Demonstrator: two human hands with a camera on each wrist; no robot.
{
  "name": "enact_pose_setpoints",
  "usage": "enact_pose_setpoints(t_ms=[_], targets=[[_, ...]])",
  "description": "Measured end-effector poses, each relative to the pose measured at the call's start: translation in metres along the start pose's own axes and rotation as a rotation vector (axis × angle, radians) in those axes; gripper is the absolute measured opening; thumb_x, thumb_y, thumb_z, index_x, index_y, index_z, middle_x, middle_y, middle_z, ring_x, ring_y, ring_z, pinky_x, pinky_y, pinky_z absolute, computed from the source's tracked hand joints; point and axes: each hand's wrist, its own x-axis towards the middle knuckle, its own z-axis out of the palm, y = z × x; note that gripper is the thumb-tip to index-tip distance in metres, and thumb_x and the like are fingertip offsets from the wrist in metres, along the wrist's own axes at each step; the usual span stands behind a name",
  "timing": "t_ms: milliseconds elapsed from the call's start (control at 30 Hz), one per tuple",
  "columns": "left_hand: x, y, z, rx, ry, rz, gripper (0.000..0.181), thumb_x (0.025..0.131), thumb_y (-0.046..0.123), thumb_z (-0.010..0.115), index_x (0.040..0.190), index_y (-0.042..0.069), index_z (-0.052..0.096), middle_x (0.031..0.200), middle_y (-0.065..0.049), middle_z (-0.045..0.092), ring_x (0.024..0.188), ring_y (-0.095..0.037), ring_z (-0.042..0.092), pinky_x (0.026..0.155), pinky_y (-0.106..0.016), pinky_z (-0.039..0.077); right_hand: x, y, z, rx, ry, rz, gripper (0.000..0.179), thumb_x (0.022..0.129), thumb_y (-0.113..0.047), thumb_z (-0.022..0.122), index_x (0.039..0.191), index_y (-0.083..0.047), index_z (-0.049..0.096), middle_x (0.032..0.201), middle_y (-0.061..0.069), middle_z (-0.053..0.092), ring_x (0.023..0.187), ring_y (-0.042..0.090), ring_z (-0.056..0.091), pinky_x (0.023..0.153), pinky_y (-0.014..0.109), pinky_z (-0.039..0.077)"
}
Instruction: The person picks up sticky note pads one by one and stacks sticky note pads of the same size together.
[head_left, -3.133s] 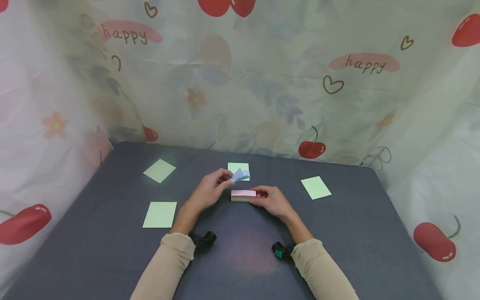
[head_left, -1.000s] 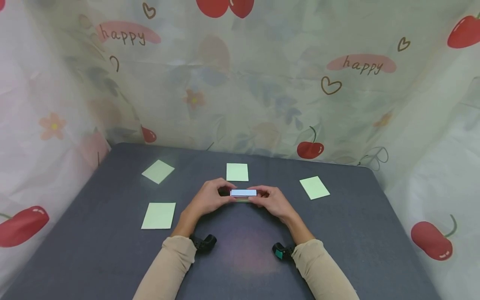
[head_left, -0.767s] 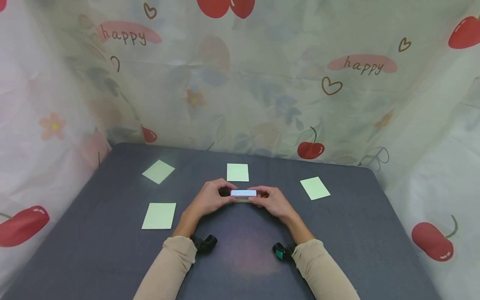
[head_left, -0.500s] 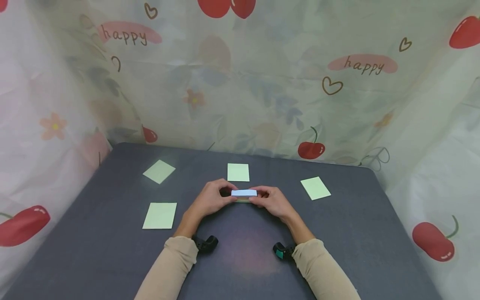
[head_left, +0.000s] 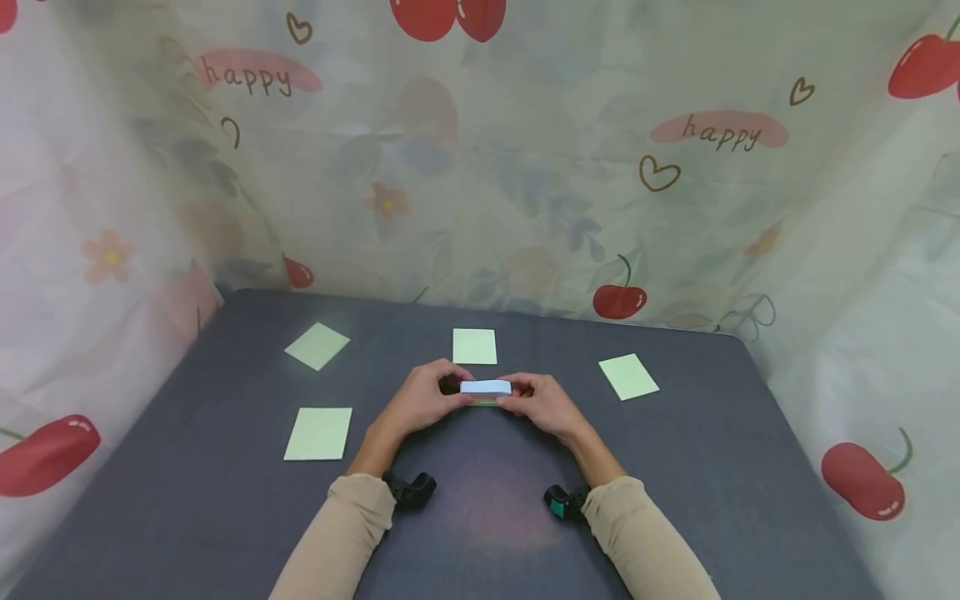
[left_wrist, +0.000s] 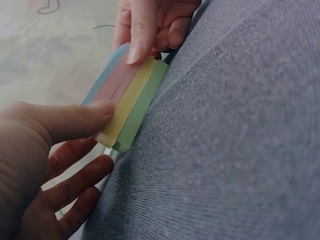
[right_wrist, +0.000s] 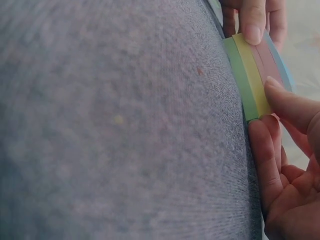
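Note:
A stack of coloured sticky notes [head_left: 485,389] stands near the middle of the dark tabletop, pale blue on top. Pink, yellow and green layers [left_wrist: 135,97] show along its side in the left wrist view. My left hand [head_left: 423,398] holds the left end, its thumb against the pink and yellow layers. At the opposite end my right hand [head_left: 543,407] grips the stack, thumb [right_wrist: 287,100] on the pink side. Part of the fingers behind the stack is hidden. The bottom green layer sits right at the cloth.
Several pale green square notes lie around the stack: a far-left one [head_left: 317,346], a near-left one [head_left: 318,433], one just behind the stack [head_left: 474,346] and one at the right [head_left: 628,377]. A printed curtain [head_left: 487,192] hangs behind the dark cloth-covered table [head_left: 487,533].
The blue notes, earlier raised and bent in my left hand, now lie on the pink layer. My left hand came down to the stack's left end; the right stayed at its end.

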Motion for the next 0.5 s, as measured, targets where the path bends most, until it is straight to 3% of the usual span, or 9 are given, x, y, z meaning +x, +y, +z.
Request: enact_pose_setpoints(t_ms=[267, 500], targets=[[0.0002, 0.0016, -0.0026, 0.002, -0.002, -0.021, 0.025, 0.087, 0.021, 0.082, 0.110, 0.018, 0.075, 0.106, 0.000, 0.070, 0.097, -0.015, 0.065, 0.091, -0.038, 0.053, 0.0017, -0.0027, 0.0009, -0.012, -0.008, -0.018, 0.032, 0.091, -0.014, 0.077, 0.122, -0.006, 0.072, 0.083, 0.005, 0.063, 0.068, 0.014, 0.055, 0.063, 0.023, 0.046], [0.0010, 0.0047, -0.0083, 0.014, -0.017, 0.023, 0.035, 0.083, 0.029, 0.086, 0.115, 0.017, 0.074, 0.107, 0.001, 0.070, 0.098, -0.014, 0.067, 0.090, -0.036, 0.055, -0.0017, -0.0065, -0.0055, -0.020, -0.027, 0.015, 0.040, 0.088, -0.015, 0.081, 0.126, -0.009, 0.070, 0.088, 0.003, 0.064, 0.073, 0.014, 0.057, 0.068, 0.025, 0.048]])
